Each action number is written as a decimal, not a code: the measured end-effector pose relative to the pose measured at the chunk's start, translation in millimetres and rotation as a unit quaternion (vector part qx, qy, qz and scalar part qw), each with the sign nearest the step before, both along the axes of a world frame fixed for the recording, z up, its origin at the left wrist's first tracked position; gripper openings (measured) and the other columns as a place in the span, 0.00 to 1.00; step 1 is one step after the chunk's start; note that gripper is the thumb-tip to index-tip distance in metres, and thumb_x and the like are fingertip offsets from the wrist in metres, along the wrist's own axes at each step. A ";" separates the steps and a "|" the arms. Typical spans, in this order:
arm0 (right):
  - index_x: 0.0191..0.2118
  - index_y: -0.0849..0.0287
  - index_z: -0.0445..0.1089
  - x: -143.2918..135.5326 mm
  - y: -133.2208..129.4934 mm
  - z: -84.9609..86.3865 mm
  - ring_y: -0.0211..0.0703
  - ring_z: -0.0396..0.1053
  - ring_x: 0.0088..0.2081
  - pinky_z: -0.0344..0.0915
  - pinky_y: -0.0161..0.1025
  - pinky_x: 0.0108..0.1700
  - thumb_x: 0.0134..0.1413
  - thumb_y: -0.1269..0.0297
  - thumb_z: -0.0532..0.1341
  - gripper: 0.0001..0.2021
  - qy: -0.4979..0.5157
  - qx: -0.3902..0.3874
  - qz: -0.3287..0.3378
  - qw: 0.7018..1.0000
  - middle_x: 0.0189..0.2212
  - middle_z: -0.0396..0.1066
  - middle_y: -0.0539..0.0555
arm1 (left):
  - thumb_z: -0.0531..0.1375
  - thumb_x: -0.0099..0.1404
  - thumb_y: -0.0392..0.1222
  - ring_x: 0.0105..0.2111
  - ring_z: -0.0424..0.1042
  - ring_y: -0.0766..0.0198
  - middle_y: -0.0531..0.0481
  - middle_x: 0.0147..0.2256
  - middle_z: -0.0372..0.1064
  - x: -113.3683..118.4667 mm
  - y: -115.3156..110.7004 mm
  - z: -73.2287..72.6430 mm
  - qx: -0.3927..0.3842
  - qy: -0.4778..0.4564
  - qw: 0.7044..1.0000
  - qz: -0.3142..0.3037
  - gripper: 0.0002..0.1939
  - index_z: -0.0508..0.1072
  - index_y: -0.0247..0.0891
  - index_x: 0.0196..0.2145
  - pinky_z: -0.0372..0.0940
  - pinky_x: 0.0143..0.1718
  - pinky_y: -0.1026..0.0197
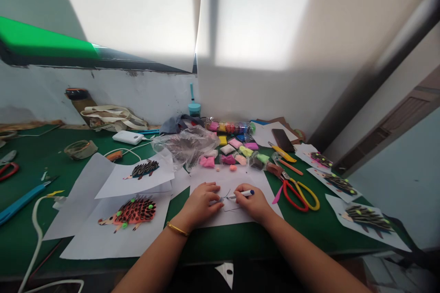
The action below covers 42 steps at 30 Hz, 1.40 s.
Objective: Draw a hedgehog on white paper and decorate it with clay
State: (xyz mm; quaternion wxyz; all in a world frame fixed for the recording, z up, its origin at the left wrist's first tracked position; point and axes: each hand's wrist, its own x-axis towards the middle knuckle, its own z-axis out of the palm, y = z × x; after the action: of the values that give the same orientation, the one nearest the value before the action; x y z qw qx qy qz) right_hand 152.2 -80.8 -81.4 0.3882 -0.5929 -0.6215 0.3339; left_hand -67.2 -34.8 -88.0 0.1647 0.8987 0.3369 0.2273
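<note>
A sheet of white paper lies in front of me on the green table, with a few thin dark lines drawn on it. My right hand grips a white marker pen with a dark blue end, its tip at the drawn lines. My left hand rests on the sheet just left of the pen tip, fingers stretched out, holding nothing. Small orange clay lumps sit at the sheet's far edge. Beyond them are several packets of coloured clay, such as a pink one.
Left are papers with clay hedgehogs, a blue cutter and a white cable. Scissors, a yellow cutter, a phone and more hedgehog sheets lie right. A crumpled plastic bag is at the back.
</note>
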 end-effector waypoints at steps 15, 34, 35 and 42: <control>0.27 0.57 0.71 0.5 0.2 -3.2 0.43 0.69 0.30 0.62 0.36 0.34 0.53 0.59 0.57 0.09 -0.006 0.008 -0.027 1.000 0.25 0.74 0.50 | 0.66 0.60 0.43 0.55 0.68 0.49 0.46 0.51 0.73 0.1 0.7 -0.4 0.002 0.005 1.000 0.002 0.04 0.80 0.42 0.33 0.61 0.57 0.47; 0.26 0.56 0.71 6.4 0.2 -4.7 0.44 0.69 0.30 0.60 0.36 0.33 0.51 0.60 0.56 0.10 -0.025 0.015 -0.072 0.997 0.24 0.73 0.50 | 0.66 0.60 0.42 0.55 0.68 0.50 0.46 0.51 0.73 -0.1 0.5 -1.0 0.000 0.003 1.000 0.003 0.04 0.80 0.42 0.33 0.60 0.58 0.46; 0.26 0.56 0.70 7.2 0.5 -4.4 0.43 0.69 0.29 0.60 0.36 0.33 0.51 0.60 0.56 0.09 -0.028 0.016 -0.080 0.996 0.24 0.73 0.50 | 0.66 0.60 0.42 0.55 0.68 0.50 0.46 0.51 0.73 -0.3 0.5 -1.0 0.000 0.004 1.000 0.004 0.04 0.80 0.42 0.33 0.60 0.58 0.46; 0.24 0.56 0.67 14.2 -1.2 2.2 0.42 0.66 0.27 0.58 0.35 0.30 0.51 0.60 0.55 0.10 0.001 0.017 -0.156 0.988 0.20 0.70 0.49 | 0.66 0.60 0.42 0.55 0.68 0.49 0.45 0.51 0.73 -0.2 -0.3 1.9 -0.001 0.008 1.000 -0.001 0.04 0.80 0.41 0.33 0.61 0.58 0.46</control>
State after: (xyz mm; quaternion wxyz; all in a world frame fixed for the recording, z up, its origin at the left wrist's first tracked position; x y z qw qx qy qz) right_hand 166.4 -82.0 -79.2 0.4463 -0.6753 -0.5269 0.2592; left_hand -67.4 -35.1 -86.1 0.1636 0.9006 0.3375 0.2196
